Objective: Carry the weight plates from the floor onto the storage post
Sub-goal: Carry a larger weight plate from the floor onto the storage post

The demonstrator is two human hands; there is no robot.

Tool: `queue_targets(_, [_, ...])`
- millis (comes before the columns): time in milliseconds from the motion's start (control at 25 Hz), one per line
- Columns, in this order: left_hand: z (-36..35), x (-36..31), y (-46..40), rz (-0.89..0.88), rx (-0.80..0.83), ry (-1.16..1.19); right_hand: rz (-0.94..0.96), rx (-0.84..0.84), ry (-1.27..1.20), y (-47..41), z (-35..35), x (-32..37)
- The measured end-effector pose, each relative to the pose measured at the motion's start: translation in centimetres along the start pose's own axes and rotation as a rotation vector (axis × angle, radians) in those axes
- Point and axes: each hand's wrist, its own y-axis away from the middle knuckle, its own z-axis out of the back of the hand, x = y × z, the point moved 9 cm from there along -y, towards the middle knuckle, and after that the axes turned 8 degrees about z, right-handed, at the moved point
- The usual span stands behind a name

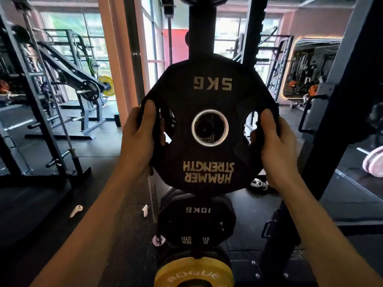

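Item 1: one black 5 kg plate (209, 125), marked "5KG" and "HAMMER STRENGTH" upside down, is standing upright at centre frame with its steel-ringed bore facing the camera.

Item 2: two hands are holding it. The left hand (138, 133) is grasping the plate's left edge, thumb on the face, fingers curling through the left cut-out. The right hand (275, 139) is doing likewise at the right edge; both grips are clenched round the rim.

Item 3: one black 10 kg plate (196, 222) is sitting below, at lower centre, hung on the rack.

Item 4: one yellow plate (192, 274), lettered "ROGUE", is showing at the bottom edge.

Item 5: one black upright (202, 27) is rising behind the held plate at upper centre.

Item 6: one yellow plate on a machine (106, 84) is showing at middle left.
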Motion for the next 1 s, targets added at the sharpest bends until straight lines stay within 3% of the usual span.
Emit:
queue_targets(280, [-0.3, 4.6, -4.7, 0.042, -0.043, -0.056, -0.045, -0.006, 0.058, -3.4, -1.9, -5.1])
queue_targets(520, [-0.8, 5.0, -7.0, -0.081, -0.056, -0.181, -0.017, -0.004, 0.038, -5.8, -3.3, -7.1])
queue_targets(1000, [-1.2, 7.5, -11.9, -0.158, -0.123, -0.257, 0.008, 0.000, 0.113, -9.4, -4.9, -10.3])
